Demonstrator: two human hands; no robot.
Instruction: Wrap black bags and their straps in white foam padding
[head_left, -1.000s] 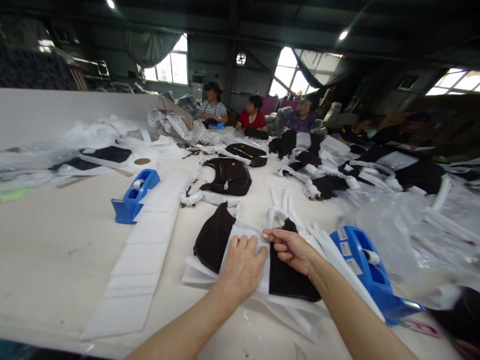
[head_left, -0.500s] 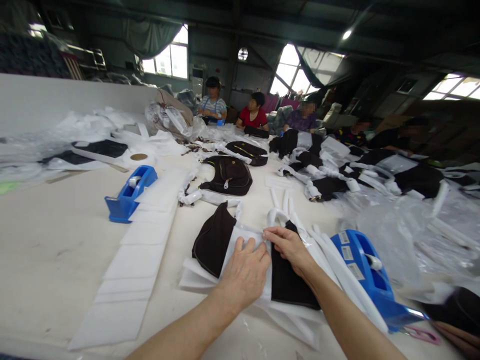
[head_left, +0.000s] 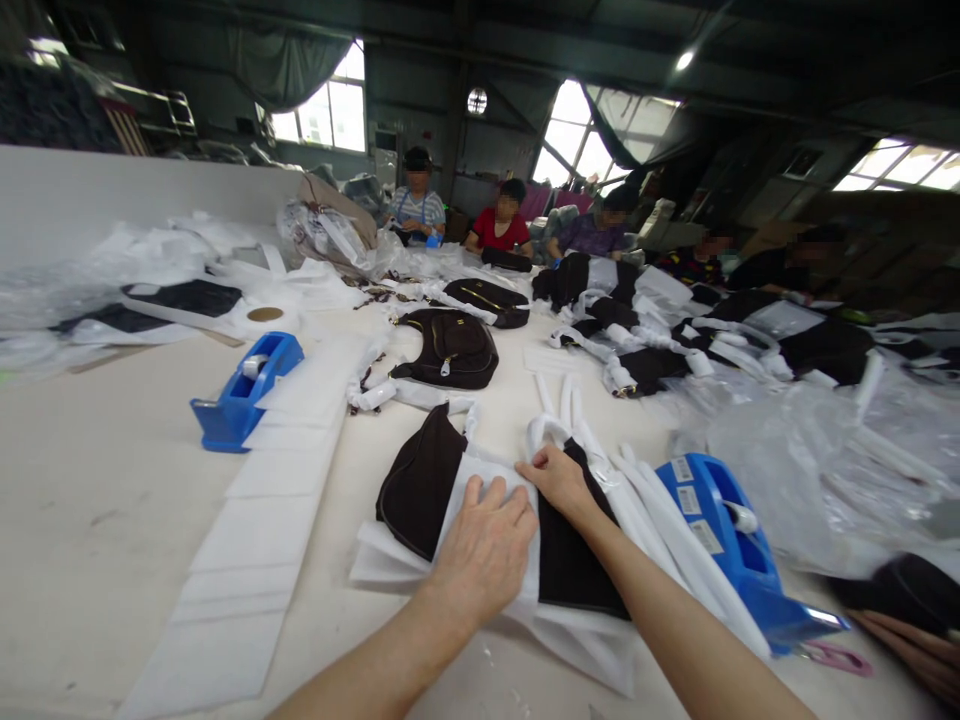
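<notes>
A person's left hand (head_left: 484,550) lies flat, grip wide and fingers spread, on a white foam sheet (head_left: 491,472) laid over a dark bag (head_left: 420,480) at 6 o'clock on the bench (head_left: 97,500). The right hand (head_left: 556,480) touches the sheet's far edge at 1 o'clock of the left; its grip cannot be told. A blue tape dispenser (head_left: 731,540) stands at 3 o'clock, a second dispenser (head_left: 240,395) at 10 o'clock.

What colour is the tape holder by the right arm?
Blue. The tape holder shows best in the head view, with white labels on its side.
</notes>
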